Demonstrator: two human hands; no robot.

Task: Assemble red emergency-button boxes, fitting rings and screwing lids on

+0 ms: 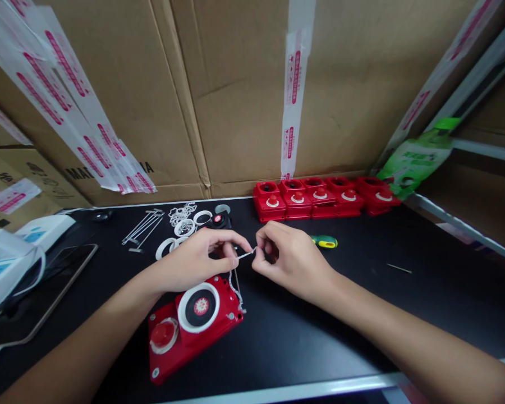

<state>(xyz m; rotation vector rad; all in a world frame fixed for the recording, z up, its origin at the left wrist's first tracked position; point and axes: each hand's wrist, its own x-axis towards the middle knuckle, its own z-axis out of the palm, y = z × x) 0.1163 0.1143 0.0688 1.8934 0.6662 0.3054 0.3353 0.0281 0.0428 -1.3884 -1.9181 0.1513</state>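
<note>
A red alarm box lies tilted on the black table in front of me, with a red button and a white ring around a black disc. From its right corner a thin silver chain runs up to my fingers. My left hand is closed in a pinch on the chain, above the box. Close to its right, my right hand pinches the chain's end; the fingertips nearly meet. A thin metal rod hangs below my left fingers, its upper end hidden by them.
Several red boxes stand in a row at the back. Behind my left hand lie T-headed metal rods, white rings and loose chains. A green-yellow screwdriver, a thin pin, a green bottle and a tablet surround them.
</note>
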